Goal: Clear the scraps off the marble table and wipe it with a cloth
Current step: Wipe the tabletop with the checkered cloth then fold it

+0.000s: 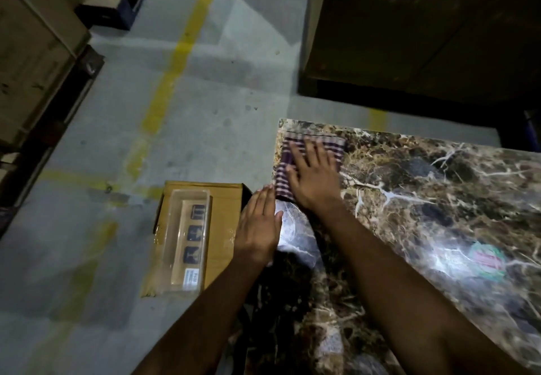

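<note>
Box (202, 237) on the floor (117, 129), beside the table (424, 213); left hand (259, 225) at the table's left edge, fingers straight and together, holding nothing; right hand (314, 175) pressed flat, fingers spread, on the striped cloth (285, 170) at the table's far left corner.

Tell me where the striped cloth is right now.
In the head view, the striped cloth lies flat at the marble table's far left corner, pressed under the right hand, with the left hand at the table edge just nearer.
</note>
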